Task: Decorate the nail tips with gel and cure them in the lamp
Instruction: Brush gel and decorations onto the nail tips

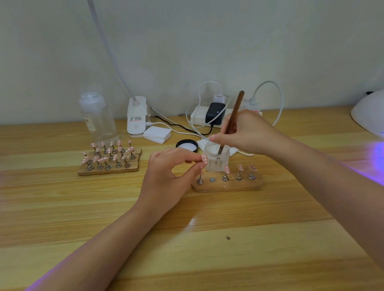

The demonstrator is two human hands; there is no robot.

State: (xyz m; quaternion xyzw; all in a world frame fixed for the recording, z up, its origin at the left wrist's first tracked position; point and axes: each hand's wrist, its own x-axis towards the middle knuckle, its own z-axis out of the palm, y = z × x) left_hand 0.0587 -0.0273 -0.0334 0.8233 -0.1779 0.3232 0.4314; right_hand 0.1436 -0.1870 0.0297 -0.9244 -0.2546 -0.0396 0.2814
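I count two hands: left hand (166,175), right hand (247,134). One brush (233,115), one frosted jar (217,158), one black lid (186,145). Near wooden stand (228,185): four metal pegs seated, one bare magnet spot; three of those pegs carry pink nail tips (240,167). One more dotted tip (205,159) sits at the left fingers. Back wooden stands (109,165): tips too crowded to count exactly. One clear bottle (97,118), one curing lamp (374,113).
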